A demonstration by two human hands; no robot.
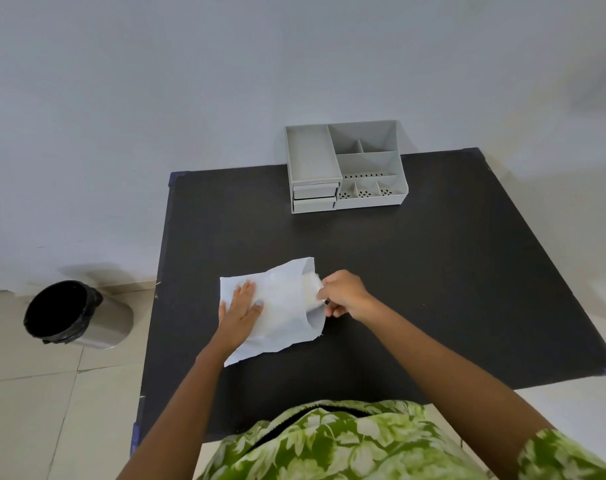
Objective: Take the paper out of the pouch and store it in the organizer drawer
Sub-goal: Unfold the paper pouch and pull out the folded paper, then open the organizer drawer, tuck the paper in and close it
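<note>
A pale blue-white pouch (pixel 280 306) lies flat on the black table (pixel 433 271), its open mouth turned to the right. My left hand (pixel 239 310) presses flat on the pouch's left part, fingers spread. At the mouth, my right hand (pixel 343 294) pinches the white paper (pixel 311 288), which sticks partly out of the pouch. The grey organizer (pixel 346 168) stands at the table's far edge. Its two small drawers (pixel 315 197) sit shut at its front left.
A metal bin (pixel 76 313) with a black liner stands on the tiled floor left of the table. A grey wall runs behind the organizer. Blue tape marks the table's corners. My green patterned clothing fills the bottom of the view.
</note>
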